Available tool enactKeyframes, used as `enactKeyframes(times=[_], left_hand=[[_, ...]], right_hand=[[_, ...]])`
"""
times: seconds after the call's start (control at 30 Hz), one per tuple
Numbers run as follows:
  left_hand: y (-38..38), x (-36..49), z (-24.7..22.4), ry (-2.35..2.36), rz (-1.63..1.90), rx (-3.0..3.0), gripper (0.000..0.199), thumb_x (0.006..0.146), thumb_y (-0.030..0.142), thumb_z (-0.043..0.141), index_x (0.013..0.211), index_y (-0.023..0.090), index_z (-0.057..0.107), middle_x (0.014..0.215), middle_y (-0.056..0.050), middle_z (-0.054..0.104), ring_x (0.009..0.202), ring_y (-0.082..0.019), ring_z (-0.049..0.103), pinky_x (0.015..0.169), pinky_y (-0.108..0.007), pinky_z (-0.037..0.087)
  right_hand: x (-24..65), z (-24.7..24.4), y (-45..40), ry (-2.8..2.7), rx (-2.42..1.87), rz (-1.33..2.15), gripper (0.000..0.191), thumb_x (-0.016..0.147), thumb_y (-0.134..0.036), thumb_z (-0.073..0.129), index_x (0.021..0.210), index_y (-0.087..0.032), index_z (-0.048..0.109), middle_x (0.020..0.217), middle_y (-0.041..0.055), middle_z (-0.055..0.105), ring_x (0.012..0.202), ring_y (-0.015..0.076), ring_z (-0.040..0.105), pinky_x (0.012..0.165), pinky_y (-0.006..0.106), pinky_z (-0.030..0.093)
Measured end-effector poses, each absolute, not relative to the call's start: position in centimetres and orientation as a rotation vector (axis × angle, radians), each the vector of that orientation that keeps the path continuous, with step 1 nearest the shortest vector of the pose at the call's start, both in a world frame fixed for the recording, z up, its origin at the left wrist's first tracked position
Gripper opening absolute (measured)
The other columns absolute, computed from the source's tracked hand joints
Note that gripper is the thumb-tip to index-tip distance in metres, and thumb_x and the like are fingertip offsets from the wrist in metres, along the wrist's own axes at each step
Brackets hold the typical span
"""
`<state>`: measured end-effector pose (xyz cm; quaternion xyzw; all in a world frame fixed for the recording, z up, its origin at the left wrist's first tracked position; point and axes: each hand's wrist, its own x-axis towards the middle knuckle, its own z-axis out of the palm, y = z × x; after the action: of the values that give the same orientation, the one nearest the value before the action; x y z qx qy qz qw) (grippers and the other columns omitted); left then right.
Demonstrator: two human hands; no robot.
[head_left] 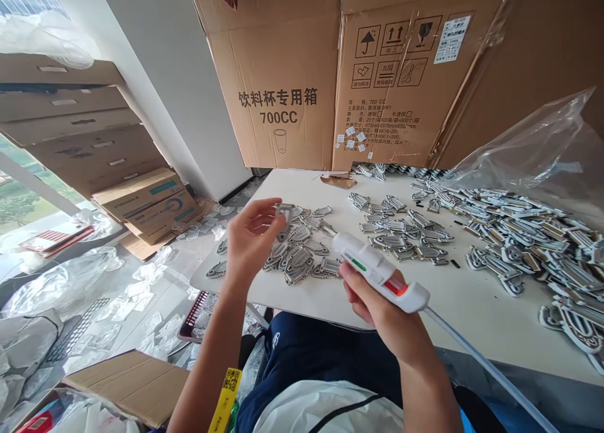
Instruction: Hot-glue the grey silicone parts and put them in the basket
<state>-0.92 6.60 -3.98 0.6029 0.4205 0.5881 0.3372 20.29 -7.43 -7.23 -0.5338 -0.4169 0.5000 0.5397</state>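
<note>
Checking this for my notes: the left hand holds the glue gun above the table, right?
No: the glue gun is in the right hand, not the left, as the head view shows. It is above the table, as you said. The left hand holds a metal piece.

Left hand (252, 241): raised, half-curled, palm turned right. Right hand (372, 301): raised, closed in a firm grip, wrist bent.

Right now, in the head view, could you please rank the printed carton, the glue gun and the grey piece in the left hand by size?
Largest to smallest: printed carton, glue gun, grey piece. The carton stands farther off yet still looks largest.
</note>
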Motion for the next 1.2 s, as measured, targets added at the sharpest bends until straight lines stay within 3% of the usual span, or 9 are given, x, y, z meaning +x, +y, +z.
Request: enactKeyframes(times=[0.2, 0.37, 0.47, 0.63, 0.83, 0.93, 1.03, 1.2], left_hand=[[10.5, -6.5, -4.1, 1.373, 1.613, 1.567, 0.039, 0.077, 0.033, 0.094, 0.114, 0.022, 0.088, 0.099, -0.007, 0.087, 0.089, -0.022, 0.083, 0.086, -0.035, 0.071], [14.2, -10.2, -5.3, 1.744, 1.240, 1.850, 0.034, 0.080, 0.038, 0.085, 0.110, 0.023, 0.089, 0.096, -0.005, 0.089, 0.099, -0.029, 0.086, 0.102, -0.044, 0.069], [15.3, -11.0, -6.3, 1.803, 1.096, 1.891, 0.030, 0.075, 0.037, 0.084, 0.102, 0.024, 0.088, 0.090, -0.005, 0.089, 0.096, -0.032, 0.086, 0.102, -0.046, 0.067], [15.7, -11.3, -7.8, 1.775, 0.878, 1.970, 0.030, 0.074, 0.042, 0.083, 0.099, 0.026, 0.087, 0.091, -0.004, 0.090, 0.095, -0.033, 0.087, 0.094, -0.042, 0.067], [15.2, -11.0, -7.4, 1.837, 0.898, 2.084, 0.022, 0.078, 0.040, 0.075, 0.093, 0.027, 0.085, 0.096, -0.005, 0.090, 0.097, -0.035, 0.085, 0.108, -0.049, 0.063], [15.2, -8.7, -6.6, 1.779, 0.939, 2.129, 0.025, 0.083, 0.039, 0.071, 0.097, 0.024, 0.085, 0.098, -0.008, 0.089, 0.096, -0.035, 0.084, 0.107, -0.051, 0.063], [15.5, -3.5, -6.3, 1.463, 0.861, 2.232, 0.030, 0.091, 0.039, 0.068, 0.109, 0.023, 0.086, 0.103, -0.007, 0.090, 0.098, -0.030, 0.085, 0.095, -0.042, 0.068], [16.4, 8.5, -7.1, 0.934, 0.550, 2.392, 0.015, 0.086, 0.023, 0.086, 0.101, 0.024, 0.088, 0.102, -0.004, 0.089, 0.092, -0.023, 0.084, 0.089, -0.033, 0.067]], right_hand=[[21.0, -7.2, -6.9, -0.960, -1.232, 1.086, 0.054, 0.097, -0.072, 0.085, 0.095, -0.020, 0.075, 0.076, -0.0025, 0.058, 0.057, 0.0098, 0.041, 0.053, 0.027, 0.035], [20.8, -7.0, -6.9, -0.959, -1.231, 1.062, 0.050, 0.098, -0.070, 0.083, 0.094, -0.020, 0.076, 0.080, -0.0015, 0.061, 0.059, 0.0109, 0.042, 0.056, 0.030, 0.037], [20.7, -7.0, -7.0, -0.977, -1.255, 1.057, 0.051, 0.100, -0.071, 0.082, 0.094, -0.021, 0.077, 0.078, -0.0021, 0.061, 0.060, 0.0120, 0.043, 0.058, 0.031, 0.037], [20.5, -6.6, -7.2, -0.993, -1.259, 1.029, 0.047, 0.105, -0.067, 0.078, 0.095, -0.021, 0.075, 0.076, -0.0030, 0.058, 0.061, 0.0129, 0.042, 0.059, 0.033, 0.033], [19.8, -6.3, -7.4, -1.007, -1.211, 1.002, 0.048, 0.106, -0.066, 0.076, 0.090, -0.021, 0.073, 0.072, -0.0037, 0.054, 0.062, 0.0133, 0.041, 0.059, 0.034, 0.031], [19.0, -6.3, -7.3, -1.025, -1.133, 1.008, 0.049, 0.107, -0.064, 0.076, 0.084, -0.021, 0.068, 0.069, -0.0050, 0.049, 0.061, 0.0129, 0.038, 0.058, 0.034, 0.029], [17.5, -6.1, -7.2, -0.986, -1.054, 1.005, 0.048, 0.108, -0.064, 0.074, 0.087, -0.021, 0.067, 0.074, -0.0041, 0.054, 0.061, 0.0121, 0.039, 0.058, 0.033, 0.031], [15.3, -5.8, -7.1, -0.933, -1.046, 0.972, 0.051, 0.108, -0.070, 0.072, 0.087, -0.023, 0.067, 0.063, -0.0068, 0.046, 0.058, 0.0134, 0.038, 0.058, 0.033, 0.033]])
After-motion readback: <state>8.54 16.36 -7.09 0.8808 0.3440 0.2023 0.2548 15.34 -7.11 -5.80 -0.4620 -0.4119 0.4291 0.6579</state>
